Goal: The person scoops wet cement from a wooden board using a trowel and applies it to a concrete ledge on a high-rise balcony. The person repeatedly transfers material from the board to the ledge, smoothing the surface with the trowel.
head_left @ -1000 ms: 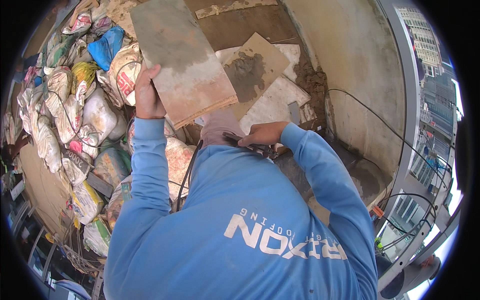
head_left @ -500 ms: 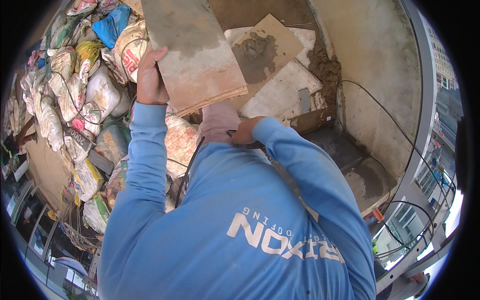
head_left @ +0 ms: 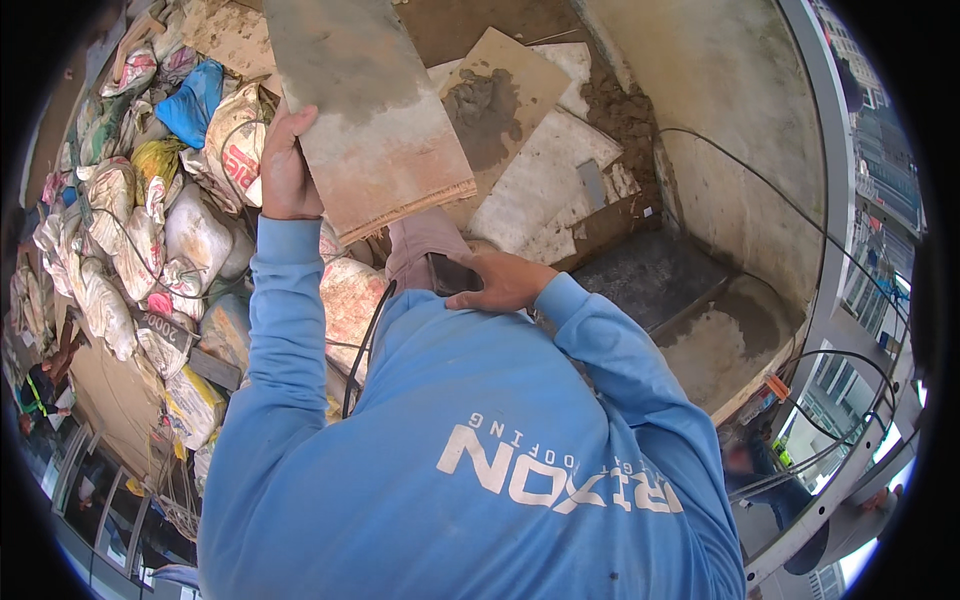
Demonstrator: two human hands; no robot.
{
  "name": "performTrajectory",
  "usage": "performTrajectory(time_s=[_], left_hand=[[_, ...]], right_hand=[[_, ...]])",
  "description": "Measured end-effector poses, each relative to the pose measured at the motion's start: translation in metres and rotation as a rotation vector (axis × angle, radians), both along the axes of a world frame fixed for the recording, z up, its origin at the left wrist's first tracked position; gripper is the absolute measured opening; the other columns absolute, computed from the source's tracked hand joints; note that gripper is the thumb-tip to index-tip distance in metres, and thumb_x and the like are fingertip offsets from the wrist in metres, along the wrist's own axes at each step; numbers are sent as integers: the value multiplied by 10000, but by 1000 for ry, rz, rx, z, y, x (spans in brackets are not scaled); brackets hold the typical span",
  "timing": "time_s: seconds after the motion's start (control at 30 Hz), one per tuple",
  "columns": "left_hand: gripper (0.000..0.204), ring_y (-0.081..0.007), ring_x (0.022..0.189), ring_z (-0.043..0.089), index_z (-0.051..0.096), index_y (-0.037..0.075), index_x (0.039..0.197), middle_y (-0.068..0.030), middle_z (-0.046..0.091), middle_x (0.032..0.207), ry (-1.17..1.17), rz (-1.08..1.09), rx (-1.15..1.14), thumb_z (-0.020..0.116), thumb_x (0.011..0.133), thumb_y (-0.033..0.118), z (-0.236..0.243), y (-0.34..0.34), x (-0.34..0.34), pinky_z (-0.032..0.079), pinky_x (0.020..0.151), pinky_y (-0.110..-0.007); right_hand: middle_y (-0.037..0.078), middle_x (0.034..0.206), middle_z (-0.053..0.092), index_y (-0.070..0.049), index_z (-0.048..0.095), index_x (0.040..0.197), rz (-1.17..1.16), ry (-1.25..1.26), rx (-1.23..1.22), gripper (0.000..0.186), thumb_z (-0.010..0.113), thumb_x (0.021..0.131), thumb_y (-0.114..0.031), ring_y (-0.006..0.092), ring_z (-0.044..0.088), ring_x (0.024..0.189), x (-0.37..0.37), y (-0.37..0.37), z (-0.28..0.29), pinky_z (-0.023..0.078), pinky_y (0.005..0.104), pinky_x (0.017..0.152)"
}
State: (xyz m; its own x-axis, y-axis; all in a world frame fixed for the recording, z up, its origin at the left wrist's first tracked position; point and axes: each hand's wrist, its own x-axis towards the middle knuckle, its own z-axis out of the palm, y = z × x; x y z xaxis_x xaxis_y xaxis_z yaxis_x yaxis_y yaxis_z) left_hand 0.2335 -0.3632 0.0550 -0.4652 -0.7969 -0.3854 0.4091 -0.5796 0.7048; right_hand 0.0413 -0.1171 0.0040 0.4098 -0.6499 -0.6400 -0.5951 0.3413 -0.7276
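Firmly, a large tile [head_left: 370, 120] was gripped at its left edge by the left hand [head_left: 285, 165], the fingers wrapped over the rim and the thumb pressed on the near face. The tile was held up at a tilt, clear of the ground, with its lower corner just above a pinkish cloth [head_left: 418, 240]. The right hand [head_left: 500, 285] was closed on a small dark device [head_left: 450, 272], kept close against the chest; a black cable [head_left: 365, 350] was seen running down from near it, though whether the two were joined could not be told.

Beyond the tile, another tile [head_left: 500, 90] was laid flat with a patch of grey mortar on it, and pale slabs [head_left: 545, 180] were spread just beside it. To the left, filled bags [head_left: 190, 230] were heaped together; to the right, a dark step [head_left: 650, 275] was set against the wall [head_left: 740, 100].

The step in hand was judged to be the lifting and carrying of the tile, done one-handed while the other hand was taken up. Any next move with it would seem to call for a second hold: the device would need to be put away so the far edge could be supported, since a broad tile held by one rim could easily be twisted loose or knocked on the slabs below.
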Motion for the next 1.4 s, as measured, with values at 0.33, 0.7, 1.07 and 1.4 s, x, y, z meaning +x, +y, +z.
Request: performTrajectory(time_s=[0.33, 0.7, 1.07, 1.4], left_hand=[[583, -314, 1240, 558, 354, 50, 1481, -147, 517, 1406, 68, -80, 72, 514, 928, 141, -1, -10, -19, 480, 1038, -443], [495, -305, 1182, 592, 514, -5, 1351, -159, 602, 1320, -103, -280, 175, 524, 958, 295, -65, -74, -93, 452, 1042, -423], [541, -335, 1233, 539, 459, 24, 1396, -177, 485, 1425, -562, -727, -671, 515, 975, 358, -80, -84, -275, 445, 1069, -477], [465, -355, 1219, 544, 471, 3, 1372, -231, 484, 1411, -473, -865, -231, 483, 1007, 292, -73, 125, -407, 488, 1027, -482]], right_hand=[[240, 1176, 659, 18, 542, 1346, -304, 314, -8, 761, 643, 881, -575, 401, 644, 1072, 2, 3, -53, 524, 468, 895], [193, 1060, 704, 34, 554, 1347, -1754, 368, 721, 606, 633, 936, -405, 248, 707, 885, -126, 186, -176, 581, 351, 698], [99, 1167, 647, -87, 611, 1283, -2329, 1464, 496, 462, 635, 914, -364, 313, 624, 1110, -53, 322, -6, 511, 438, 907], [142, 1220, 604, -86, 616, 1284, -2034, 2392, 1059, 500, 651, 883, -381, 357, 561, 1168, 21, 617, 104, 440, 516, 962]])
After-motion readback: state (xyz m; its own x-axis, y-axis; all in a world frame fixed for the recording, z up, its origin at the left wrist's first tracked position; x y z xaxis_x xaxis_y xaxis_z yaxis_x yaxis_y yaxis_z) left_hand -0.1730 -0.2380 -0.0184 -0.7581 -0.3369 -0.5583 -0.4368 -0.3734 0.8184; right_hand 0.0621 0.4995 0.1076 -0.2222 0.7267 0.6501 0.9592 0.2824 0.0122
